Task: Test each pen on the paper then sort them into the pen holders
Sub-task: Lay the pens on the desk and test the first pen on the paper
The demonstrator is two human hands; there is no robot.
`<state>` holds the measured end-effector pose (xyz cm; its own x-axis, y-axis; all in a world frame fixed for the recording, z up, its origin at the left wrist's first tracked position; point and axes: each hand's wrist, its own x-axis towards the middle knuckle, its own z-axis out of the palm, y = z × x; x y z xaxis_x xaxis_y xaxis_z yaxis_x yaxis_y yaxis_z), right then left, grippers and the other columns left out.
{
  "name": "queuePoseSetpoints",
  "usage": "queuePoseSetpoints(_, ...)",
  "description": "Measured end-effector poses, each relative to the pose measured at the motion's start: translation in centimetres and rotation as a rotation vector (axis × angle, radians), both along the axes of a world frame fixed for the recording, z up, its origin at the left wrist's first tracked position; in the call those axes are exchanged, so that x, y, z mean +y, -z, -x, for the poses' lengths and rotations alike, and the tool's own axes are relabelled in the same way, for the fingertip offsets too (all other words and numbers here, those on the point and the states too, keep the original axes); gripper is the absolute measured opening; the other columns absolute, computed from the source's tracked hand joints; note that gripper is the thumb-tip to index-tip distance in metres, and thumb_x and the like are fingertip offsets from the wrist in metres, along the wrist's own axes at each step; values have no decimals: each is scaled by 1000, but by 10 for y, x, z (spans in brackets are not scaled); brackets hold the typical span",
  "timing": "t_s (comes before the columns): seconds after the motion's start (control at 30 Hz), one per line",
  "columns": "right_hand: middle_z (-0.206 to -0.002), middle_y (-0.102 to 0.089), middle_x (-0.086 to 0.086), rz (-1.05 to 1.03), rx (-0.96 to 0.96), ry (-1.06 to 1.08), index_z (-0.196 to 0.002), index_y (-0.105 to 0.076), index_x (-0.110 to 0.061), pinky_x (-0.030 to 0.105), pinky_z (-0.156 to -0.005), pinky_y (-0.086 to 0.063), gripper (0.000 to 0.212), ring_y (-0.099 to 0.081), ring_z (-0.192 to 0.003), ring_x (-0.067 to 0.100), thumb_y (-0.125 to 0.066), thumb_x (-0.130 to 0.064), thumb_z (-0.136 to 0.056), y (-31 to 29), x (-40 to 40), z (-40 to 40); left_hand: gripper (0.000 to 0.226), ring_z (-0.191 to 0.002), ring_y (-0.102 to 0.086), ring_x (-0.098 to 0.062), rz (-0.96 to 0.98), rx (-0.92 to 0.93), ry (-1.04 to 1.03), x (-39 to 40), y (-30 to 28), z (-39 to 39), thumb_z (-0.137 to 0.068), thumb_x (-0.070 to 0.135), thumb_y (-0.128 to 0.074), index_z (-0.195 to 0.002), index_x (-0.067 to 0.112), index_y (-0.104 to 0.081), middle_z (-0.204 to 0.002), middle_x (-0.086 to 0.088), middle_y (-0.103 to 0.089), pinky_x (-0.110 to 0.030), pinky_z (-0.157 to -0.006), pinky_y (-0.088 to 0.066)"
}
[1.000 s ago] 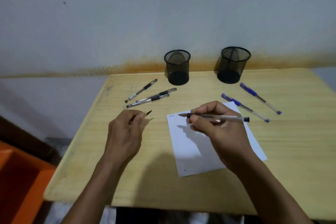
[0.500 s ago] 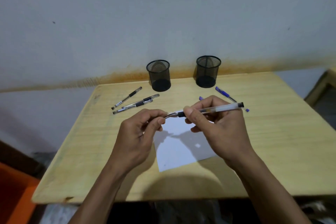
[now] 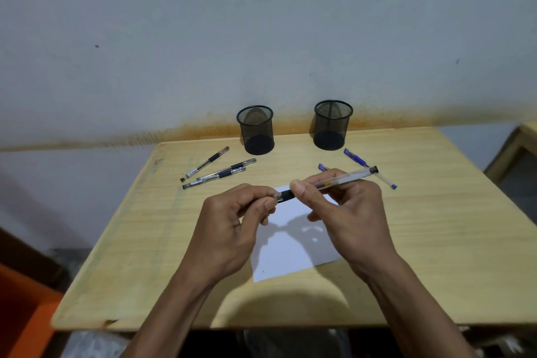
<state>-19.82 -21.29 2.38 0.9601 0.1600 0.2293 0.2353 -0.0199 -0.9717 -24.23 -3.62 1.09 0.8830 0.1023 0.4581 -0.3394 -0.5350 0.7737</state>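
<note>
Pen sits raised above the worktop, held between both hands over the white paper. Right hand has its fingers closed around the clear barrel, thumb on the near side pressing just behind the black grip section, barrel running up and to the right past the knuckles, black end cap sticking out beyond the hand. Left hand has thumb and forefinger pinched shut at the pen's tip end, right at the front of the black grip; the tip itself is hidden by those fingers, so cannot tell if a cap is on it. Pen is tilted, tip end lower left, cap end upper right.

Paper lies flat under the hands, partly shadowed. Three black pens lie loose at the left rear, two of them side by side and touching. Two blue pens lie at the right rear, partly hidden behind the right hand. Left pen holder and right pen holder, both black mesh, stand upright near the wall, well apart from each other.
</note>
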Motion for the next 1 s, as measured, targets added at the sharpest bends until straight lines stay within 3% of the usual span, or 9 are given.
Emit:
queuePoseSetpoints(0.13, -68, -72, -12, -33, 39, -14, -82, -79, -14, 23, -55, -55, 21, -63, -63, -1, -79, -35, -78, 2, 4, -2, 15, -64, -63, -13, -47, -30, -34, 1, -4, 0, -90, 21, -60, -95, 21, -75, -71, 12, -65, -15, -62, -46)
queuePoseSetpoints(0.27, -74, -75, -11, -64, 149, -60, -91, -78, -15, 24, -61, -56, 28, -68, -69, -2, -82, -36, -73, 0, 4, -5, 12, -65, -65, -10, -27, 20, -64, 3, -2, 3, -92, 22, -62, -95, 23, -74, -73, 17, -67, -12, -62, -46)
queuePoseSetpoints(0.37, -91, -71, -3, -177, 191, 213, -110, -68, -22, 31, -68, -59, 44, -67, -70, 1, -87, -37, -73, 5, 0, -12, 11, -62, -64, -7, -8, 68, -146, 11, -2, 1, -93, 21, -65, -90, 25, -74, -68, 19, -66, -16, -62, -48)
queuePoseSetpoints(0.43, -95, -67, -7, -54, -29, 363, -112, -68, -26, 30, -71, -59, 36, -64, -69, 2, -86, -22, -82, 7, -4, -14, 11, -61, -64, -8, -26, 104, -190, 19, -4, -2, -92, 20, -66, -87, 25, -74, -66, 16, -66, -25, -62, -52)
queuePoseSetpoints(0.57, -108, -72, 3, 454, -666, 174, -114, -76, -14, 19, -68, -56, 43, -67, -79, 11, -84, 5, -77, 18, 12, -23, 10, -60, -65, -8, -15, 151, -195, 16, -17, -8, -91, 23, -67, -85, 26, -74, -67, 11, -69, -31, -62, -54)
queuePoseSetpoints(0.67, -102, -74, 9, 581, -868, 167, -106, -78, -6, 28, -75, -53, 35, -70, -88, 28, -87, 4, -73, 33, 24, -39, 10, -59, -66, -8, 17, 161, -175, 12, -23, -12, -90, 26, -68, -83, 24, -75, -66, 8, -70, -25, -59, -53)
queuePoseSetpoints(0.73, -95, -74, 8, 613, -921, 174, -100, -77, -6, 34, -68, -54, 24, -68, -83, 28, -87, -3, -78, 38, 27, -49, 9, -59, -66, -7, 38, 172, -164, 12, -25, -17, -89, 28, -69, -83, 23, -75, -66, 8, -70, -19, -58, -50)
queuePoseSetpoints(0.87, -90, -74, 3, 548, -867, 157, -104, -75, -8, 39, -62, -57, 17, -66, -76, 24, -76, -9, -87, 42, 32, -69, 17, -62, -61, -4, 152, 220, -124, 19, -23, -32, -79, 33, -79, -91, 21, -74, -64, 11, -65, -20, -64, -54)
queuePoseSetpoints(1.0, -83, -74, -12, 307, -410, 260, -109, -65, -20, 28, -60, -54, 20, -66, -64, 11, -75, -17, -92, 26, 38, -94, 31, -66, -59, -2, 141, 228, -206, 36, -19, -65, -75, 31, -84, -100, 18, -71, -74, 6, -67, -19, -68, -53)
